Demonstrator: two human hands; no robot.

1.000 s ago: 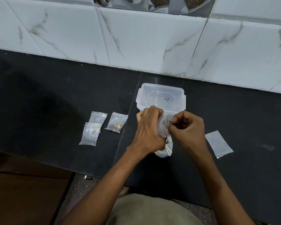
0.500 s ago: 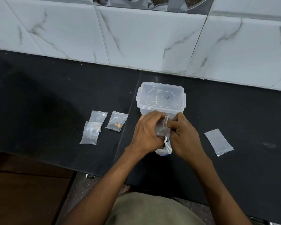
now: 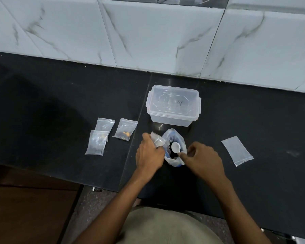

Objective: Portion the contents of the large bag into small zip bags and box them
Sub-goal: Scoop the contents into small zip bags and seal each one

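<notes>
One view only — a wide-angle camera worn on the person's head, looking forward and steeply down onto the dark bench (image 3: 42, 106). The marble-tiled wall (image 3: 148, 32) behind the bench fills the top of the frame; straight tile joints bow outward toward the edges, showing lens distortion. The near bench edge and the person's lap lie at the bottom. Both forearms enter from the lower edge, and the left hand (image 3: 149, 153) and right hand (image 3: 203, 158) sit near the frame centre — close range, within arm's reach. With no second view, there is no shared region to report.
</notes>
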